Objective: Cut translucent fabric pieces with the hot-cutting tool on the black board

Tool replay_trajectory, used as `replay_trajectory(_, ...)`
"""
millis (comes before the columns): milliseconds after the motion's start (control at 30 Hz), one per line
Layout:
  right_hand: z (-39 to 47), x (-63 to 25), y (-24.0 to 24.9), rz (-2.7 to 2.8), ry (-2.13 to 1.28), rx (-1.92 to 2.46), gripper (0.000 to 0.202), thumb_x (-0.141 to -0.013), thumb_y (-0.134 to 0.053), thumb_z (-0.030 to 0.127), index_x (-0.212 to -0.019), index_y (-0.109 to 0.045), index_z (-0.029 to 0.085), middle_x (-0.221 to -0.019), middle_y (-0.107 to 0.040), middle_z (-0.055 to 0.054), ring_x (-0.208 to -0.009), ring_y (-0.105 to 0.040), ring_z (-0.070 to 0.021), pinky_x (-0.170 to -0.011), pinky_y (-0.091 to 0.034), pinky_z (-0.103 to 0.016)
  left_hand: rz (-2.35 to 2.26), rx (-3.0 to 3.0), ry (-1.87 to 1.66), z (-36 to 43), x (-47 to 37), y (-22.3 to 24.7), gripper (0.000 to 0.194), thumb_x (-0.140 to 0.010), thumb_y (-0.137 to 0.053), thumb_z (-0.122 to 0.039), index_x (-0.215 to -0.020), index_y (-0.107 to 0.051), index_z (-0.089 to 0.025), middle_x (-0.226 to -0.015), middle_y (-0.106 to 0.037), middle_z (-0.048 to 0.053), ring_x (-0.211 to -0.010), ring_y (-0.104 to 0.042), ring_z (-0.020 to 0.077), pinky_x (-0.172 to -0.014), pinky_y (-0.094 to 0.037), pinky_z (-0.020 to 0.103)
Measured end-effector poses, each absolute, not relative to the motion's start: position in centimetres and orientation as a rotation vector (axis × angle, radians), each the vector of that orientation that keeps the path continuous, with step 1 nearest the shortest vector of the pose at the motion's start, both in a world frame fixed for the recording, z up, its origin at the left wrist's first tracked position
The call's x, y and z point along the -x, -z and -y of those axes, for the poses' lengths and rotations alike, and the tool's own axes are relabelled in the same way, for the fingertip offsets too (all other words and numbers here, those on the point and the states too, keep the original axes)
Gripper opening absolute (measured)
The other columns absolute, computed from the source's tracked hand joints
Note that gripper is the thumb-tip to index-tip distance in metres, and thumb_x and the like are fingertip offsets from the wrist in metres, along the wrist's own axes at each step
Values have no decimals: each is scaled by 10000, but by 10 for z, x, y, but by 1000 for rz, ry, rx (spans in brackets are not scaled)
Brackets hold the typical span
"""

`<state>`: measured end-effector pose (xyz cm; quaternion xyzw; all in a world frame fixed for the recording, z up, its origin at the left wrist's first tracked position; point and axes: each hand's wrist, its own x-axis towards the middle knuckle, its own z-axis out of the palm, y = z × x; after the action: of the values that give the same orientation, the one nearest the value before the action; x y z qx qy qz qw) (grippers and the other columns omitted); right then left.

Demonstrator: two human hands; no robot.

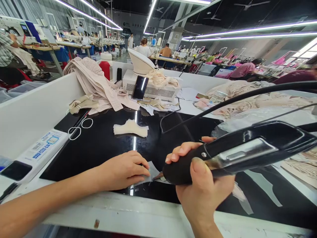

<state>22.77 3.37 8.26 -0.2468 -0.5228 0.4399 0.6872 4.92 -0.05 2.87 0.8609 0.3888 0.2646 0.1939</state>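
My right hand (201, 180) is wrapped round a black corded handheld tool (237, 155) with a silver panel on its side. The tool's rounded front end slants down to the left, close to the black worktop (99, 145). At its tip lies a small thin whitish fabric piece (153, 169). On that piece rest the bent fingers of my left hand (128, 168), holding it against the worktop; the grip under the fingers is partly hidden. Farther back lies a cream shaped pad piece (131, 128), apart from both hands.
White elastic loops (80, 129) and a white box (41, 153) lie at left. Beige fabric strips (99, 82) and a phone (140, 87) by a white machine (151, 86) stand behind. More fabric (252, 99) is heaped right, under the cable (235, 96). Pale cut pieces (266, 186) lie at right.
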Motion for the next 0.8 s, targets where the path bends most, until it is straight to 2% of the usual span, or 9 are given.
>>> replay_trajectory(200,-33,-224,-87,1159,-961,544,360,-786,-791,331,-1083,-594,278,-738,-651,57,-555,-611,-148,-505,-557,-311,-1077,-2405,-725,1,-47,-30,160,-981,-631,-206,-1101,-737,-215,-1193,-688,70,-1068,-613,214,-975,-490,343)
replay_trajectory(533,-33,-227,-83,1180,-976,541,371,-794,-794,317,-1104,-596,270,-769,-661,45,-588,-626,-152,-529,-564,-318,-1095,-2383,-704,2,-47,-30,184,-936,-698,-208,-1115,-738,-227,-1217,-675,67,-1113,-616,226,-1017,-478,368)
replay_trajectory(800,-34,-226,-82,1215,-938,574,322,-835,-753,294,-1106,-579,279,-766,-654,48,-577,-625,-155,-532,-559,-335,-1079,-2430,-734,0,-46,-29,178,-957,-662,-204,-1119,-734,-227,-1200,-685,73,-1090,-621,226,-1000,-483,369)
